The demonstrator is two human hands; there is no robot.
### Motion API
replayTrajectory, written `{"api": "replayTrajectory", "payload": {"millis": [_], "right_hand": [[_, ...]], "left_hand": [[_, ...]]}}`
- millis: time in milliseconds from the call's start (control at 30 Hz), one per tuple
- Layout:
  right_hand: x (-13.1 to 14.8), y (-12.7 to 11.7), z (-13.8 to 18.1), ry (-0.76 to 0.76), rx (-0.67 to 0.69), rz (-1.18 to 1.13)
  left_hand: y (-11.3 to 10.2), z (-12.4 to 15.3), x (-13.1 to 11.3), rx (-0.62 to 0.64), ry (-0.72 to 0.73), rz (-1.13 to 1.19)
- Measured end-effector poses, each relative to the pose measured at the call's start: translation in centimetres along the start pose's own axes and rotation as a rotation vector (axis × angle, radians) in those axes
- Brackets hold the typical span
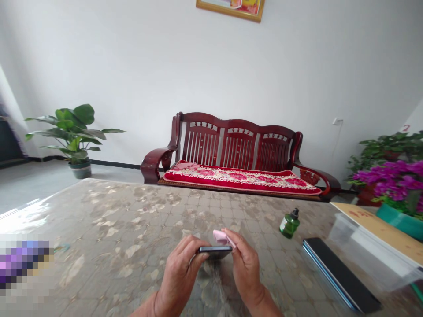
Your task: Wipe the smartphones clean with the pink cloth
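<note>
A dark smartphone [215, 249], seen nearly edge-on, is held in front of the person, apparently just above the patterned surface [125, 233]. The left hand [180, 269] is closed on its left end, thumb below and fingers along the upper side. The right hand [247, 269] is partly curled, pinching a folded pink cloth [222, 237] at the phone's right end; whether its fingers also grip the phone is hard to tell.

The left hand seems to carry most of the weight, so a hard sideways push from the cloth could twist the phone free and drop it onto the surface. The loose fold of cloth might also slip between thumb and phone and spoil the grip.

Right of the hands stands a small green bottle [289, 224] with a black top, well clear of the right hand; a wide elbow swing could tip it. Nearer the person lies a flat black-topped case [342, 273] with a blue edge, beside a clear plastic bin [366, 257] under a tan board [383, 226]. At far left, a purplish item is pixelated beyond recognition. Past the surface stands a red-brown wooden bench [239, 143] with a red floral cushion [238, 177].
</note>
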State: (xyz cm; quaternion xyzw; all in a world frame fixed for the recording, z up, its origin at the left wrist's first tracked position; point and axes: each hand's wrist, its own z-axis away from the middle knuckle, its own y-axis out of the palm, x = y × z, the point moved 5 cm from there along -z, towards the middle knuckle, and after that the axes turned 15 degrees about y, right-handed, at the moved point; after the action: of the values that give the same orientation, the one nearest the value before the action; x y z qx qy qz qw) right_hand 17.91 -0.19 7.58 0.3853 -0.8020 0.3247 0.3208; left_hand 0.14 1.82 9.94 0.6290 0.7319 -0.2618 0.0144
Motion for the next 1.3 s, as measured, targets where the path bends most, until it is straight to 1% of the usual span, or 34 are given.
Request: {"api": "replayTrajectory", "payload": {"millis": [200,267,367,467,600,800,1000,1100,1200,1300], "right_hand": [[1.6,0.0,0.3,0.027,-0.039,-0.092],[1.8,0.0,0.3,0.040,-0.048,-0.094],[1.5,0.3,0.4,0.025,-0.021,-0.075],[0.6,0.9,0.8,0.011,0.009,-0.036],[-0.3,1.3,1.3,0.005,0.017,0.025],[0.3,1.2,1.3,-0.022,-0.005,0.084],[0.3,1.3,1.4,-0.057,-0.040,0.128],[0.8,0.9,0.8,-0.088,-0.033,0.167],[1.7,0.6,-0.1,-0.099,0.014,0.239],[2.5,0.7,-0.5,-0.161,0.087,0.350]], "left_hand": [[-0.3,0.3,1.5,-0.082,-0.111,-0.003],[-0.3,0.4,2.0,-0.098,-0.152,0.001],[-0.3,0.6,2.4,-0.122,-0.195,0.012],[-0.3,0.8,2.3,-0.137,-0.216,0.036],[-0.1,1.2,2.1,-0.139,-0.235,0.072],[0.2,1.2,2.2,-0.155,-0.259,0.091],[0.1,1.2,1.8,-0.182,-0.257,0.115],[0.7,1.6,2.2,-0.167,-0.312,0.160],[1.6,2.3,3.1,-0.117,-0.375,0.196],[2.0,2.8,3.6,-0.078,-0.349,0.143]]}}
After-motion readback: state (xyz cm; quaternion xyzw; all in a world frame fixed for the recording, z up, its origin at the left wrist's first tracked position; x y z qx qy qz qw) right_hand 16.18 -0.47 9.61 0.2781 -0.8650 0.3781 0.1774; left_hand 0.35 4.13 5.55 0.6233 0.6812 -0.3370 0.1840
